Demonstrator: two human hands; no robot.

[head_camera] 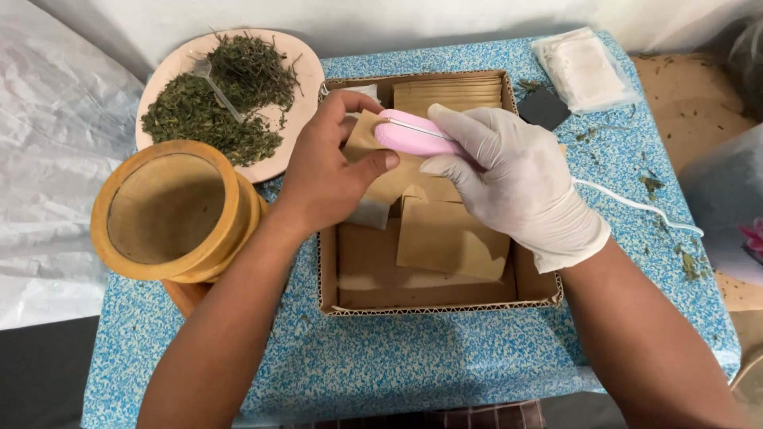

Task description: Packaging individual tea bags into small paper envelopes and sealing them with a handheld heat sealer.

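Observation:
My bare left hand (pixel 330 163) pinches a small brown paper pouch (pixel 387 179) over an open cardboard box (pixel 330 270). My right hand (pixel 517 179), in a white glove, grips a pink handheld sealer (pixel 413 135) clamped on the pouch's upper edge. A white cord (pixel 636 205) runs from the sealer off to the right. Inside the box lie flat brown pouches (pixel 451 238) and a stack of them (pixel 449 91) stands at the far side.
A plate (pixel 306 75) with dried green herbs (pixel 211 111) and a clear spoon sits at the back left. A round wooden sieve (pixel 171 210) stands left of the box. A bag of white filter sachets (pixel 584 70) and a small black square (pixel 544 107) lie at the back right on the blue speckled table (pixel 397 365).

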